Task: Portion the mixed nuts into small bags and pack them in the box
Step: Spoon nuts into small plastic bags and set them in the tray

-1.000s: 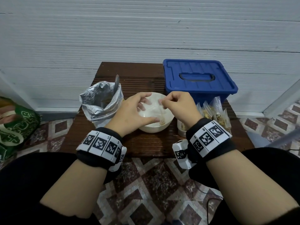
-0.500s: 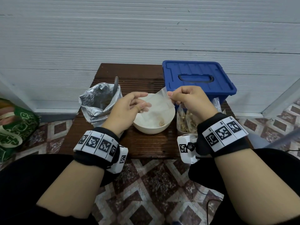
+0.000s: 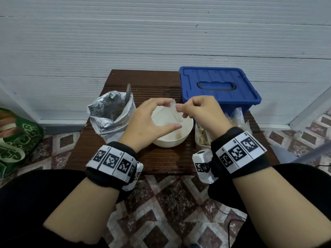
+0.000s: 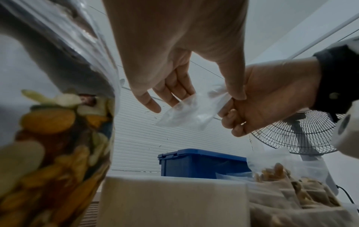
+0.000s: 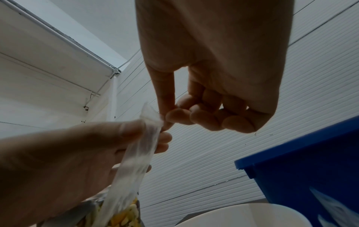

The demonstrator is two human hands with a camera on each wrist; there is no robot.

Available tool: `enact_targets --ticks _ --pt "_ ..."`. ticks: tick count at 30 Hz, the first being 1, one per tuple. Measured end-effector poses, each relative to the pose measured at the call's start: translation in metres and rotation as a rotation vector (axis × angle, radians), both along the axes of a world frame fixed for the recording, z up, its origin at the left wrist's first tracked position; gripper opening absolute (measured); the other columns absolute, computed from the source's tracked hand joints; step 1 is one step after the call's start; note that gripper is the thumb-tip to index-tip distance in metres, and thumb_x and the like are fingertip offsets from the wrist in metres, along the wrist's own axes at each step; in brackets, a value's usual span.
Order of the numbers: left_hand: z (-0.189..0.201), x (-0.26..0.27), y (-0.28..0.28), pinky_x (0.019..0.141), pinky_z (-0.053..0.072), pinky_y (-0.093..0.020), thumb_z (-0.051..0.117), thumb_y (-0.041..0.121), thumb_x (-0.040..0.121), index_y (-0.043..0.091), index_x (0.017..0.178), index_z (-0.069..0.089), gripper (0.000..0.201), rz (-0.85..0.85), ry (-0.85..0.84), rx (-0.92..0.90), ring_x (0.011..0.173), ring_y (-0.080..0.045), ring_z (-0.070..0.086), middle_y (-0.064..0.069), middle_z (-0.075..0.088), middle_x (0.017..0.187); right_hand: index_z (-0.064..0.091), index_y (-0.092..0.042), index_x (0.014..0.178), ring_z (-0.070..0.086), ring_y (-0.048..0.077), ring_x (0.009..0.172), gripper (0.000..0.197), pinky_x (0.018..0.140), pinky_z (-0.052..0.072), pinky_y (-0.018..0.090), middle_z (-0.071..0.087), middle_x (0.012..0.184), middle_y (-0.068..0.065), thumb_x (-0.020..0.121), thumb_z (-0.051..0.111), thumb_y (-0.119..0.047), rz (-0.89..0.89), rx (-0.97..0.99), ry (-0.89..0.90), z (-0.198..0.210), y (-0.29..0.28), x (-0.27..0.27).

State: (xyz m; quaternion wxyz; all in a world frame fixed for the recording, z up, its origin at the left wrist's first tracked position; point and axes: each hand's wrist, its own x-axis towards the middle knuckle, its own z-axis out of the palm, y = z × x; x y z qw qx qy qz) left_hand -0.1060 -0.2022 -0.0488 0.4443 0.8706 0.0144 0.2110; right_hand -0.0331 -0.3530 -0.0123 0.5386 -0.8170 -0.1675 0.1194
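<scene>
Over the white bowl [image 3: 172,129], both hands pinch an empty small bag [image 3: 176,112]: right hand [image 3: 200,111] at its top, left hand [image 3: 152,120] alongside. Several filled bags [image 3: 232,126] wait; blue box [image 3: 218,88] lidded, packing undone.

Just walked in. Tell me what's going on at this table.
A person is portioning mixed nuts into small bags. Right now both hands hold one empty small clear bag above the white bowl: the right hand pinches its top edge, and the left hand holds it at the other side. The foil bag of nuts, with a spoon standing in it, sits to the left. Filled bags stand to the right. The blue box behind is lidded.
</scene>
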Motion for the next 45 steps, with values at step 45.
enact_targets --ticks 45 --pt "0.048 -0.050 0.119 0.085 0.044 -0.017 0.076 0.043 0.072 0.043 0.090 0.052 0.030 0.265 0.221 -0.246 0.100 0.004 0.057 0.018 0.061 0.103 0.061 -0.005 0.069 0.043 0.020 0.070 0.027 0.068 0.026 0.028 0.056 0.065 0.000 0.090 0.063 -0.022 0.354 -0.233 -0.727 -0.017 0.131 -0.007"
